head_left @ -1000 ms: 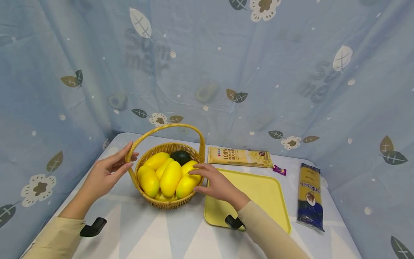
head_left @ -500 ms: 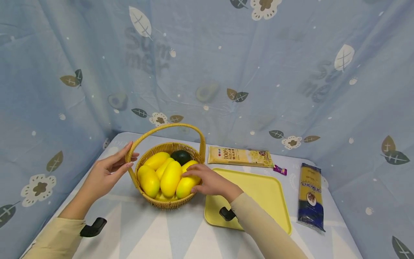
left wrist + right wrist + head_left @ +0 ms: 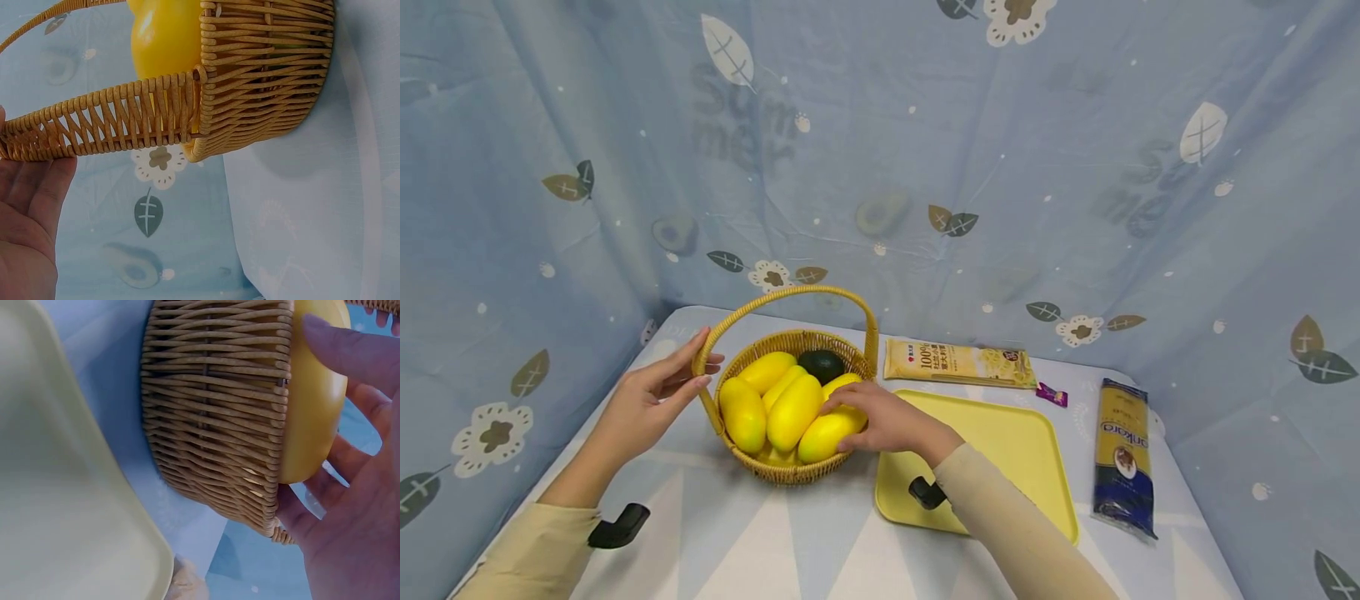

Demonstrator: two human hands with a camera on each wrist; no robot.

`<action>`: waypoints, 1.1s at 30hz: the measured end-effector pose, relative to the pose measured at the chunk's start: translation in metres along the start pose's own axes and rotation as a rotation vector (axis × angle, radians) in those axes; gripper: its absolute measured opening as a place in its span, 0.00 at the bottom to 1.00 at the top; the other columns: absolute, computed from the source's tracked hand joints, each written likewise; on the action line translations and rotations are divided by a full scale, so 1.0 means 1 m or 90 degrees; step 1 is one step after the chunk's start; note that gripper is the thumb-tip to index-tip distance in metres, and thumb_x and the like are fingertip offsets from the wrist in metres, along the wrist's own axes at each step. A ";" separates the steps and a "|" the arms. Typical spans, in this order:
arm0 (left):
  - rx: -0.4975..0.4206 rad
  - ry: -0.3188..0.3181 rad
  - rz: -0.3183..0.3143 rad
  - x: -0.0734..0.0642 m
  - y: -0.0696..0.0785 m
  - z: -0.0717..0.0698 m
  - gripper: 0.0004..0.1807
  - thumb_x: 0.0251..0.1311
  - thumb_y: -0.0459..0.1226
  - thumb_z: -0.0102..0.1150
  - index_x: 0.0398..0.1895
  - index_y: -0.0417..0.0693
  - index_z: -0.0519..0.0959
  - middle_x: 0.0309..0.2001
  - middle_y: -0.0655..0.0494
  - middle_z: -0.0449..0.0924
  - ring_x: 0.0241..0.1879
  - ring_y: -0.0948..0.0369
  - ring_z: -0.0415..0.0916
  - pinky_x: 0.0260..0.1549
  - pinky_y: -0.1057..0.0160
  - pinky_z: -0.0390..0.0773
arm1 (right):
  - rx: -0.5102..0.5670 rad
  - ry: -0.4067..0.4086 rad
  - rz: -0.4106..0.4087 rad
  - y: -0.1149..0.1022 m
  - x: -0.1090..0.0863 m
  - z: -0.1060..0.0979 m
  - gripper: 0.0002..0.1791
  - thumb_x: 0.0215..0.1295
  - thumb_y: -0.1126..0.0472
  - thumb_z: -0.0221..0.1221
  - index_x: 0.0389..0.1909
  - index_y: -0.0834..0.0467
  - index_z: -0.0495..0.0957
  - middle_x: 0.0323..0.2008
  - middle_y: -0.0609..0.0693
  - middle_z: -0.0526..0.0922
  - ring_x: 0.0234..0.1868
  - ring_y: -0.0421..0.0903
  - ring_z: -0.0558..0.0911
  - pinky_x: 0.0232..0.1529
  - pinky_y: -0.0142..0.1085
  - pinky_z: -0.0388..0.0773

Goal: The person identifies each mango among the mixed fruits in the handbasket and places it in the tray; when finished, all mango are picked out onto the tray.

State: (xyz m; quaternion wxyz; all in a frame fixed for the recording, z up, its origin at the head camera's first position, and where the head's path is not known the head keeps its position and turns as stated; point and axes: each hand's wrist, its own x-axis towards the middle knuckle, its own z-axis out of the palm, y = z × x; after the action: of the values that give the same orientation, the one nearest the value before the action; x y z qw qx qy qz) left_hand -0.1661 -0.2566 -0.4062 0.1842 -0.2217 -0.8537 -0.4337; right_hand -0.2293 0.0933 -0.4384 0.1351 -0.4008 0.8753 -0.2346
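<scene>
A woven wicker basket point(image 3: 792, 476) stands on the table at the left, piled with several yellow mangoes point(image 3: 795, 412) and one dark green fruit point(image 3: 822, 365). With fingers and thumb my left hand point(image 3: 658, 398) holds the left side of its arched handle point(image 3: 702, 358). The left wrist view has the fingers at the handle's weave point(image 3: 106, 122). Over the basket's right rim, my right hand point(image 3: 891, 419) grips the front right mango point(image 3: 827, 435). Seen from the right wrist, the thumb lies on one side of this mango point(image 3: 312, 419) and the fingers curl round the other.
A yellow tray point(image 3: 992, 442) lies right of the basket, beneath my right forearm. Behind it are a yellow noodle packet point(image 3: 958, 363) and a small purple-wrapped sweet point(image 3: 1052, 395). A blue and gold packet point(image 3: 1124, 457) lies far right. Patterned curtains point(image 3: 880, 167) surround the table.
My right hand has moved left onto the front right mango and taken hold of it. That mango and the ones beside it have shifted slightly left. The left hand stays on the handle.
</scene>
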 end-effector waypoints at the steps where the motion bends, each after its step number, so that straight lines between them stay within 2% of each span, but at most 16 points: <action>1: 0.000 0.000 0.000 0.000 0.000 0.000 0.41 0.64 0.23 0.62 0.78 0.55 0.63 0.56 0.42 0.83 0.53 0.76 0.78 0.48 0.80 0.76 | 0.005 -0.004 0.001 0.000 0.000 0.000 0.27 0.64 0.52 0.70 0.64 0.42 0.77 0.67 0.41 0.73 0.69 0.44 0.68 0.72 0.43 0.64; 6: -0.001 0.000 0.002 0.001 -0.001 0.001 0.41 0.64 0.22 0.62 0.78 0.56 0.63 0.55 0.43 0.84 0.53 0.76 0.79 0.48 0.79 0.77 | 0.021 -0.007 0.003 0.000 -0.001 0.001 0.28 0.65 0.54 0.70 0.65 0.41 0.76 0.67 0.41 0.72 0.68 0.43 0.69 0.71 0.43 0.66; 14: 0.010 0.003 0.004 0.000 -0.003 0.001 0.42 0.64 0.21 0.62 0.79 0.56 0.63 0.53 0.41 0.84 0.51 0.75 0.80 0.48 0.79 0.77 | 0.021 0.036 -0.005 -0.001 -0.008 -0.009 0.27 0.65 0.47 0.69 0.64 0.41 0.76 0.63 0.44 0.72 0.62 0.44 0.73 0.65 0.42 0.72; 19: 0.015 0.003 0.005 0.001 -0.003 0.000 0.44 0.62 0.19 0.62 0.79 0.56 0.63 0.53 0.42 0.85 0.50 0.77 0.80 0.48 0.79 0.77 | 0.028 0.047 0.001 0.000 -0.017 -0.017 0.27 0.65 0.46 0.68 0.64 0.41 0.75 0.61 0.45 0.72 0.58 0.43 0.75 0.62 0.41 0.75; 26: 0.002 0.003 0.009 0.001 -0.001 0.001 0.42 0.62 0.21 0.63 0.78 0.54 0.63 0.54 0.43 0.85 0.52 0.75 0.79 0.48 0.80 0.76 | 0.035 0.048 -0.012 -0.001 -0.029 -0.022 0.26 0.67 0.50 0.64 0.66 0.43 0.74 0.64 0.41 0.75 0.64 0.43 0.73 0.66 0.42 0.72; 33: 0.007 0.004 0.006 0.001 0.001 0.000 0.43 0.62 0.21 0.63 0.78 0.55 0.63 0.55 0.44 0.84 0.53 0.76 0.79 0.48 0.81 0.76 | 0.049 0.082 -0.008 0.004 -0.039 -0.022 0.25 0.66 0.50 0.65 0.63 0.42 0.75 0.62 0.39 0.76 0.62 0.41 0.74 0.65 0.41 0.73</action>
State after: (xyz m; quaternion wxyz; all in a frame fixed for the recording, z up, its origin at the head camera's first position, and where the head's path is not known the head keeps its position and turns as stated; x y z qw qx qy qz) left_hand -0.1660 -0.2553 -0.4051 0.1904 -0.2230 -0.8545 -0.4288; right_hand -0.2162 0.1316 -0.4197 0.0926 -0.3848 0.8700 -0.2940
